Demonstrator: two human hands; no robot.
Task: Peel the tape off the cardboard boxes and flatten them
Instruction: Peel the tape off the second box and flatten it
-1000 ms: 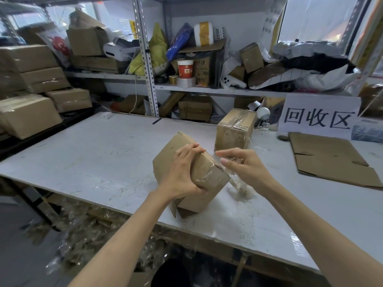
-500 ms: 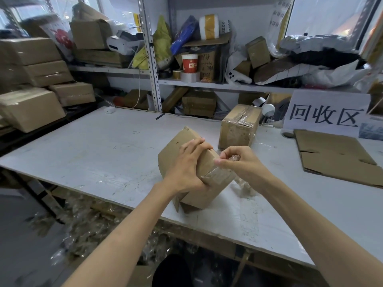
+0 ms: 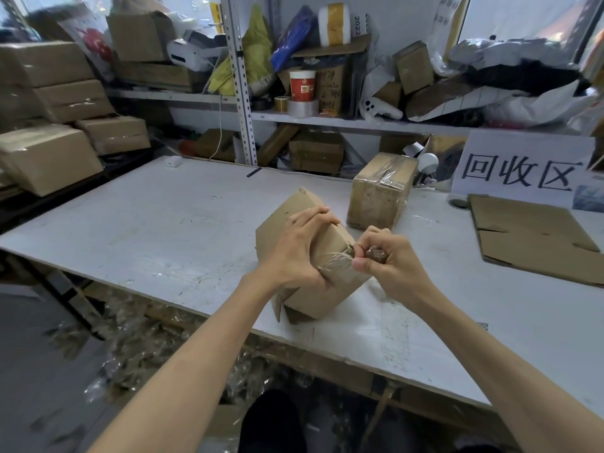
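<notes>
A person stands at a white worktable point(image 3: 147, 230) in a cluttered storeroom with a cardboard box point(image 3: 284, 217) tipped on one edge near the table's front. The left hand point(image 3: 304, 253) grips the box from above, fingers curled over its upper edge and thumb pressed against the near face. The right hand point(image 3: 389, 259) is just beside it, thumb and forefinger pinching a strip of clear tape point(image 3: 338, 256) that lifts away from the box's seam. A brownish lump inside the curled fingers may be a wad of peeled tape, though the view is too poor to be sure. The box's lower flaps hang loose where it meets the table.

Behind it stands a second taped box point(image 3: 379, 197), upright and apart from the first. To the right, flattened cardboard point(image 3: 529, 237) lies in front of a white sign point(image 3: 519, 173) with handwritten characters. Sealed cartons point(image 3: 49, 155) are stacked on the left, and a metal shelf point(image 3: 327, 120) along the wall holds a red paper cup point(image 3: 302, 86) among mixed packaging.
</notes>
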